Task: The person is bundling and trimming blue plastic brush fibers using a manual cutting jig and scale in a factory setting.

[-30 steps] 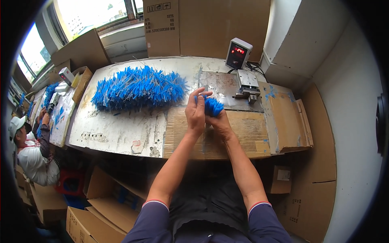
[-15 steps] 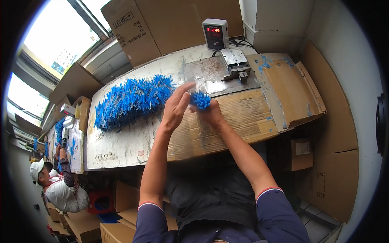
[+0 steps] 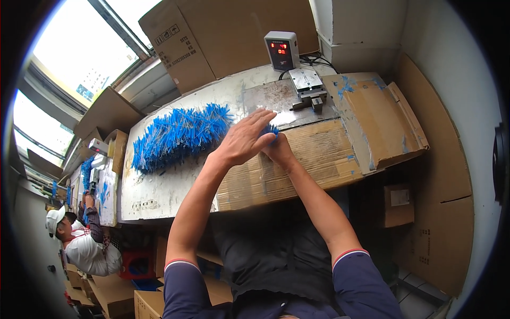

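My right hand (image 3: 280, 150) is closed around a bundle of thin blue sticks (image 3: 271, 129), whose tips show above it. Over this bundle my left hand (image 3: 246, 137) lies flat, its fingers stretched out and together, its palm side hiding most of the tips. Whether the left palm touches them I cannot tell. To the left of my hands lies a long heap of blue sticks (image 3: 180, 135) with thin pale wire-like ends, on the worn white table (image 3: 154, 199).
A small metal fixture (image 3: 306, 82) and a box with a red digital display (image 3: 282, 51) stand at the back. Cardboard (image 3: 313, 154) covers the table's near right part. A flattened carton (image 3: 385, 122) lies at the right. A co-worker (image 3: 87, 247) sits far left.
My left hand has moved right and come over the top of the bundle, covering much of it. My right hand still holds the bundle. The display's digits have changed.
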A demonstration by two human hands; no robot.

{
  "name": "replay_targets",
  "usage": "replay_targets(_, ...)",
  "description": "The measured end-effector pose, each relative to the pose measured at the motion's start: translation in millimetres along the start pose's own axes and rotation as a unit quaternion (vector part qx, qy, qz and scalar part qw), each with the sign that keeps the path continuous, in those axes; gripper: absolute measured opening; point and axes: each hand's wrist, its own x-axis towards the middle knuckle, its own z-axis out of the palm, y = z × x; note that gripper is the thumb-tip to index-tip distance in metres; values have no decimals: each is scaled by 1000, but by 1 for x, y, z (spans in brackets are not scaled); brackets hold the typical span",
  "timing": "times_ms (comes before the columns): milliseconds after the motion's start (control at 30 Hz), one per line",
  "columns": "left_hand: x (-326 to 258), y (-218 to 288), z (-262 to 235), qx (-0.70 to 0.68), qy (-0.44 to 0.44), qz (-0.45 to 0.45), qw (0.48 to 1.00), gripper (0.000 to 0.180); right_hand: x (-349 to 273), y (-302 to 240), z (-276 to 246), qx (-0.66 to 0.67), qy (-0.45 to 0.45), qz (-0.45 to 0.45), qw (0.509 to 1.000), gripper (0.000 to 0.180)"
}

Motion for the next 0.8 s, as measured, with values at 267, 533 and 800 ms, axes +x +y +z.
replay_targets(267,0,6,-1,-45,177,-2,983,62,-1,16,-11,117,-15,67,991,16)
replay_targets(533,-126,-7,52,-83,299,-75,948,19,-1,26,-15,172,115,-30,978,20)
replay_targets(800,-165,-22,74,80,258,-202,942,13,9,25,-9,212,61,63,973,19)
